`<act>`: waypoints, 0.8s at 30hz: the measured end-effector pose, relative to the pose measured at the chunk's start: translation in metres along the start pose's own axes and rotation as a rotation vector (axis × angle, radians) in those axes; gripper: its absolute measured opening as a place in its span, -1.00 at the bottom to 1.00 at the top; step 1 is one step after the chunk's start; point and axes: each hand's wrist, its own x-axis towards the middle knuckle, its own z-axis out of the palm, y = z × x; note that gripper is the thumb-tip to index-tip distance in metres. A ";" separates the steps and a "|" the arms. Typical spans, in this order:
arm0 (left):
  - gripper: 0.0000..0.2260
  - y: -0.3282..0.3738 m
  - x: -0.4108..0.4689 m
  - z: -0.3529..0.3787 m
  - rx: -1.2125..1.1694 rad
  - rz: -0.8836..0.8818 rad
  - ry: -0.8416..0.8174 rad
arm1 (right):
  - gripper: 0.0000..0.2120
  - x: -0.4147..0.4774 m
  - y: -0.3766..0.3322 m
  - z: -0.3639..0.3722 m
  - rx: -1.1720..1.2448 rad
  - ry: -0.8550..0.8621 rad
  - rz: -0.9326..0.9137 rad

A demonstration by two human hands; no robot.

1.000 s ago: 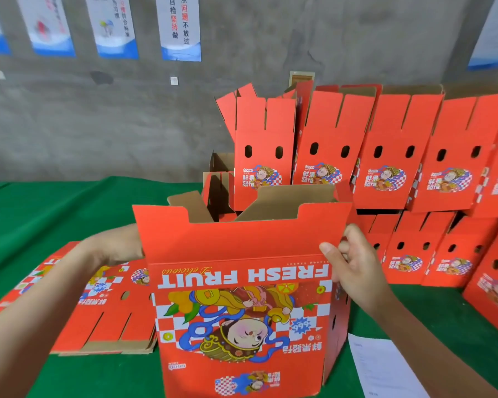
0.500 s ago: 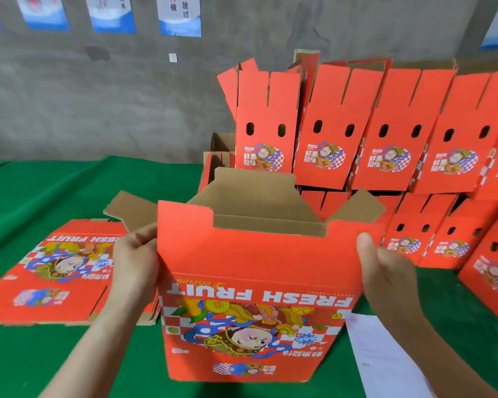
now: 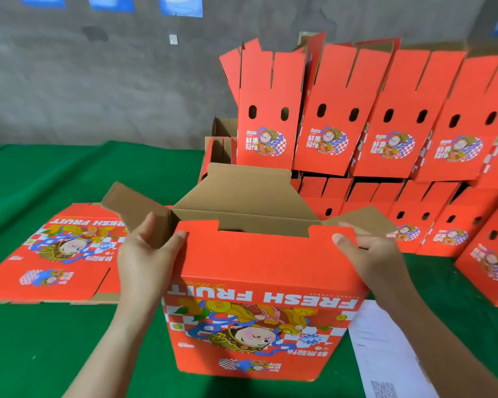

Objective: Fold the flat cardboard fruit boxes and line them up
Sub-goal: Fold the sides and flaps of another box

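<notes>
One stack of flat boxes [image 3: 55, 254] lies left of the box, print up; how many sheets it has cannot be counted. The left hand [image 3: 147, 259] grips the box's top left corner, thumb on the red front, fingers curled behind against a brown side flap [image 3: 133, 208]. The one open box [image 3: 265, 282] stands on the cloth in the near middle, its "FRESH FRUIT" print upside down and its four top flaps up, showing the brown inside. The right hand [image 3: 377, 257] pinches the top right corner the same way, thumb in front and fingers behind. One white sheet of paper [image 3: 385, 354] lies just right of the box, at its foot. Behind the box and to its right, folded boxes [image 3: 328, 110] stand in two tiers: five show on top, the last cut by the frame; the lower ones are partly hidden. A green cloth [image 3: 69, 173] covers the table. Behind the box rises a grey wall [image 3: 69, 81] with four blue-edged posters [image 3: 181, 5] cut by the frame's top.
</notes>
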 end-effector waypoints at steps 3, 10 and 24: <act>-0.60 0.005 0.002 -0.005 0.223 0.144 -0.022 | -0.54 0.002 -0.002 0.001 -0.070 -0.031 0.000; -0.51 0.013 0.010 -0.014 0.470 0.372 -0.233 | -0.69 0.005 -0.004 0.000 -0.187 -0.059 -0.046; -0.55 0.007 0.008 -0.022 0.171 0.621 -0.335 | -0.44 0.007 -0.027 -0.004 -0.766 -0.188 -0.202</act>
